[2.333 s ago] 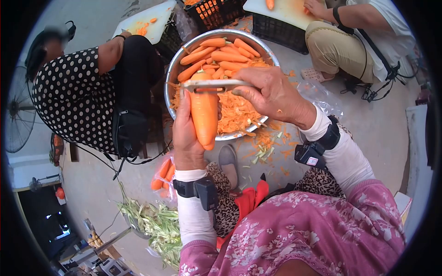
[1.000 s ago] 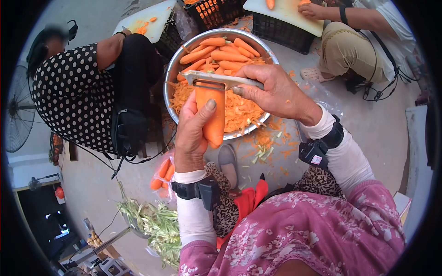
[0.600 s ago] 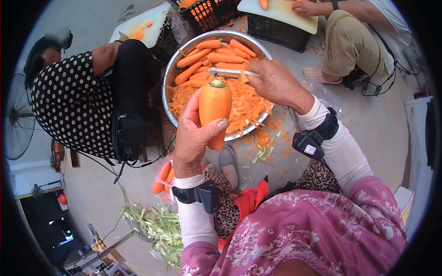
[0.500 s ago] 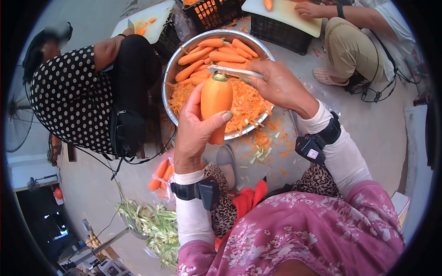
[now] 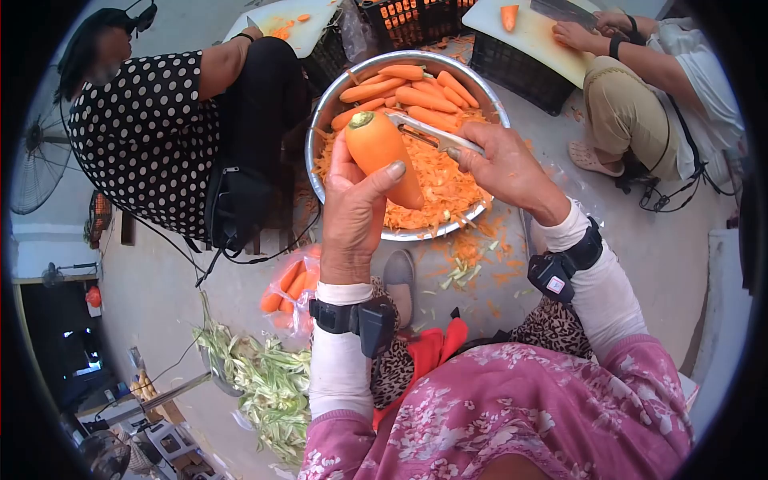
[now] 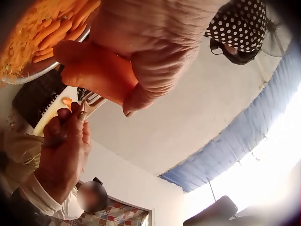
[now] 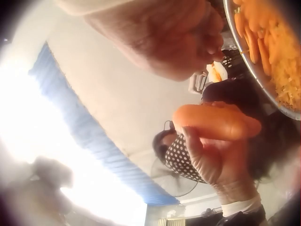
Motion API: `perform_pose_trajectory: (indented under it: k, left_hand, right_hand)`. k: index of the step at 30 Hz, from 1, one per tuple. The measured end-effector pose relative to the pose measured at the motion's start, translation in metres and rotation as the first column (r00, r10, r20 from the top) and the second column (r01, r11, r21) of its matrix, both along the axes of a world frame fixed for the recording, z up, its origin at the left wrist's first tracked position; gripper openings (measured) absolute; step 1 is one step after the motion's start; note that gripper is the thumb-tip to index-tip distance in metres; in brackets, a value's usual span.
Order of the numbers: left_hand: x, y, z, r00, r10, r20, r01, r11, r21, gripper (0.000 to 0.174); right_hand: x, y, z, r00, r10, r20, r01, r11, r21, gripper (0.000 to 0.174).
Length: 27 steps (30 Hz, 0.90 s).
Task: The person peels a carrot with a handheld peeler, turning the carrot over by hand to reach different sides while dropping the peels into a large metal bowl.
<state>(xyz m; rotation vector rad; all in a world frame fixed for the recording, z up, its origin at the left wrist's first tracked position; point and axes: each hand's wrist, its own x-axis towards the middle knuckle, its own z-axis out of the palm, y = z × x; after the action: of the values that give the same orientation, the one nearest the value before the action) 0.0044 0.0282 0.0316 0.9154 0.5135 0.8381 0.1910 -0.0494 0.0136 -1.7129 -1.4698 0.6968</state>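
My left hand (image 5: 354,210) grips a thick orange carrot (image 5: 379,154), its stem end tilted up and to the left and its tip toward the lower right, thumb across its side. In my right hand (image 5: 512,170) is a pale peeler (image 5: 436,134), held by its handle; its head lies just right of the carrot's top, and I cannot tell whether they touch. Below both is a metal basin (image 5: 499,108) of whole carrots and orange shavings (image 5: 438,186). The left wrist view shows the carrot (image 6: 101,73) in the left hand, the right wrist view the same carrot (image 7: 216,121).
One person in dotted clothing (image 5: 140,144) sits at the left; another in beige trousers (image 5: 632,120) works at a cutting board (image 5: 532,40) at the upper right. Black crates (image 5: 412,22) stand beyond the basin. Bagged carrots (image 5: 290,290) and green husks (image 5: 276,384) lie on the floor.
The head view has shifted, so the basin appears further right. The carrot, upright half a second ago, now leans with its top to the left. The peeler has moved off the carrot's top to its right.
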Motion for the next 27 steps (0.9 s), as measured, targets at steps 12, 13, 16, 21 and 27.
perform_pose_trajectory:
  k: [12,13,16,21,27]
  left_hand:
    - [0.010,-0.006,0.001,0.994,0.090,0.057,-0.098,0.981,0.164,0.069]
    - [0.011,-0.009,0.001,0.997,0.068,0.025,-0.072,0.974,0.216,0.069]
    - [0.014,-0.015,-0.005,0.998,0.013,-0.064,0.008,0.949,0.316,0.065]
    - [0.013,-0.017,-0.019,0.960,0.091,-0.265,0.114,0.736,0.667,0.061]
    - [0.007,-0.018,-0.007,0.990,-0.061,-0.129,0.117,0.862,0.494,0.059]
  right_hand:
    - [-0.028,0.004,-0.009,0.390,-0.185,-0.902,-0.113,0.963,-0.246,0.029]
    - [-0.026,0.004,-0.012,0.363,-0.161,-0.918,-0.098,0.973,-0.209,0.028]
    - [-0.024,0.003,-0.017,0.201,-0.123,-0.972,-0.021,0.991,-0.130,0.026]
    - [-0.020,0.005,-0.026,0.015,0.012,-1.000,-0.020,1.000,0.012,0.023]
    - [-0.021,0.004,-0.009,0.025,0.063,-0.998,-0.005,0.998,0.063,0.030]
